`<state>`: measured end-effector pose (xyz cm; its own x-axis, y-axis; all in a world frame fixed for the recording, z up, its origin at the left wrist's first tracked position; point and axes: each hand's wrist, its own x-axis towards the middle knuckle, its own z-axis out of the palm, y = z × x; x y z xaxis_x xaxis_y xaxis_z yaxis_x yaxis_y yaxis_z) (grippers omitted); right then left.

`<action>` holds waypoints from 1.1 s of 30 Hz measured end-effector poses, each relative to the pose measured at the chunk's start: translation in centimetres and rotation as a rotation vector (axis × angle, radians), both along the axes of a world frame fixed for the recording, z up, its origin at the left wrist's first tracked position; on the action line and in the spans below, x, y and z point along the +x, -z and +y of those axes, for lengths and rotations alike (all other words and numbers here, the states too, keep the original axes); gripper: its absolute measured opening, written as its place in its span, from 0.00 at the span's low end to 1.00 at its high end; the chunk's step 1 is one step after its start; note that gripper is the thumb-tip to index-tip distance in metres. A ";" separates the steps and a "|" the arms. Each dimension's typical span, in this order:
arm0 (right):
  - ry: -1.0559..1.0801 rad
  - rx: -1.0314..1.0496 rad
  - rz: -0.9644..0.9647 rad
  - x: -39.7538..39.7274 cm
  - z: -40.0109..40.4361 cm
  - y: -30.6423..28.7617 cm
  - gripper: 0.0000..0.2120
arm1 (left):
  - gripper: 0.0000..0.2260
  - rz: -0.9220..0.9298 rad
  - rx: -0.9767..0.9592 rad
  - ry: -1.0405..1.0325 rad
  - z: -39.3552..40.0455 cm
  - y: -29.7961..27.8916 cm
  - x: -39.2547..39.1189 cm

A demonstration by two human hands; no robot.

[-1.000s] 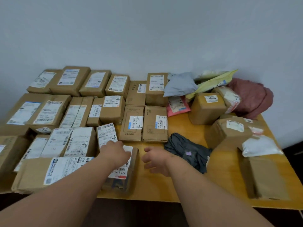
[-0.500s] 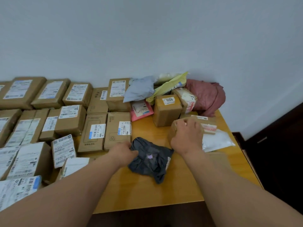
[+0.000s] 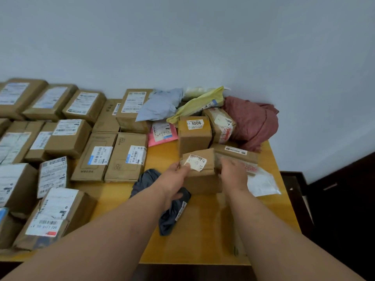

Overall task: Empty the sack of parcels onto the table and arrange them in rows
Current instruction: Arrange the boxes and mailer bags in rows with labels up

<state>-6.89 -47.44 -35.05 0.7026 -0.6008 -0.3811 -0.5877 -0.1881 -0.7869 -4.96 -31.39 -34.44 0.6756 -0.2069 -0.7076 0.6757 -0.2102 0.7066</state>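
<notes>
1. While most brown boxes (image 3: pixel 67 136) already lie in neat rows left of the box marked 1006 (image 3: pixel 194 133), the table's (image 3: pixel 203 230) right end is unsorted.
2. Just in front of the 1006 box, the left hand (image 3: pixel 172 179) and right hand (image 3: pixel 233 175) clasp a brown parcel (image 3: pixel 200 175) between them.
3. Left to place, I judge: the dark bag (image 3: pixel 172 216) under the left wrist, the white pouch (image 3: pixel 261 183), and the soft mailers (image 3: pixel 160 104) behind the 1006 box beside the red sack (image 3: pixel 251 122).

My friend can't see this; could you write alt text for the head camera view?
Two hands, left and right, grip a brown box above a wooden table. Rows of boxes fill the left; a dark bag lies below.
</notes>
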 end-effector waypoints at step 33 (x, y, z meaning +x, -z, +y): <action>-0.339 0.515 0.009 1.3 17.3 -1.8 0.10 | 0.11 -0.534 0.529 -0.156 17.5 -1.6 -2.0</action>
<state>-5.58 -30.11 -33.25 0.8178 -0.0815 -0.5697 -0.5687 0.0370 -0.8217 -6.94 -13.89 -32.82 0.9473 0.1939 -0.2551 0.3202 -0.5412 0.7775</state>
